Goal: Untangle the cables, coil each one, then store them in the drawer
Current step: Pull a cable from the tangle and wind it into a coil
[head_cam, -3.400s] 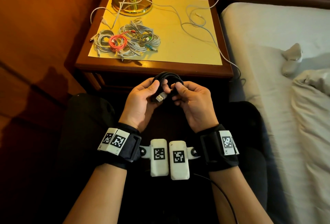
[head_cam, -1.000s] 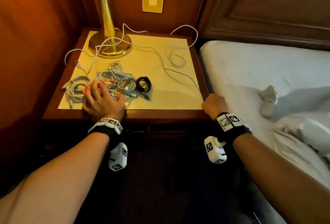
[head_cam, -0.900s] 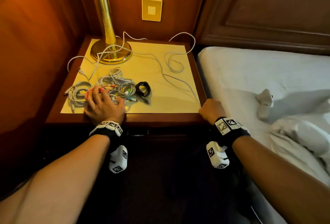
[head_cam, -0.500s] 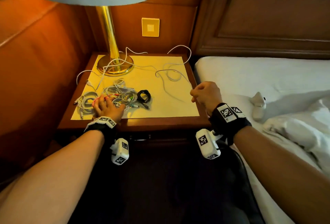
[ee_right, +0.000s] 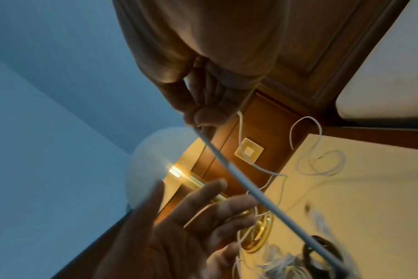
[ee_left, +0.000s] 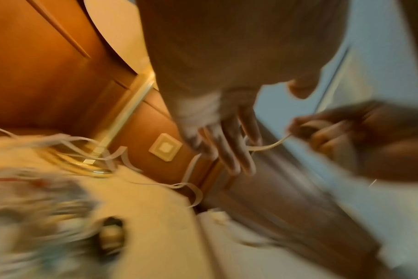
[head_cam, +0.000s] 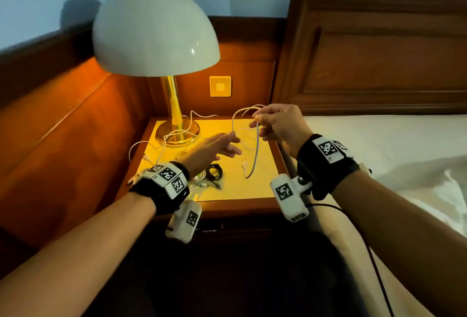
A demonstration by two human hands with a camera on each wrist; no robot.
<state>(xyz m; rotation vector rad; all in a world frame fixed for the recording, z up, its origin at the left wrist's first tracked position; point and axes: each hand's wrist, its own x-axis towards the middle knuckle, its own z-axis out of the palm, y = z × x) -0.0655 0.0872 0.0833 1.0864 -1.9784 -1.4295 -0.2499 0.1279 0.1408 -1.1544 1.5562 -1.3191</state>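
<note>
My right hand (head_cam: 261, 119) is raised over the nightstand (head_cam: 240, 205) and pinches a long white cable (head_cam: 256, 150) between thumb and fingers. The cable hangs down in a loop to the yellow top. In the right wrist view the pinch (ee_right: 198, 117) is plain and the white cable (ee_right: 239, 181) runs off diagonally. My left hand (head_cam: 225, 143) is open with straight fingers, its tips beside the hanging cable. A coiled black cable (head_cam: 214, 172) lies next to a pile of coiled white cables (head_cam: 199, 181), half hidden by my left wrist. The left wrist view is blurred.
A brass lamp (head_cam: 154, 31) with a white dome shade stands at the back left, loose white cable around its base (head_cam: 177, 131). A wall switch (head_cam: 220, 86) is behind. The bed (head_cam: 379, 139) and wooden headboard (head_cam: 366, 58) lie to the right. The drawer front is in shadow.
My right hand has risen from the nightstand's right edge with the white cable in it. My left hand has left the cable pile and reached right toward that cable. The head view tilted up.
</note>
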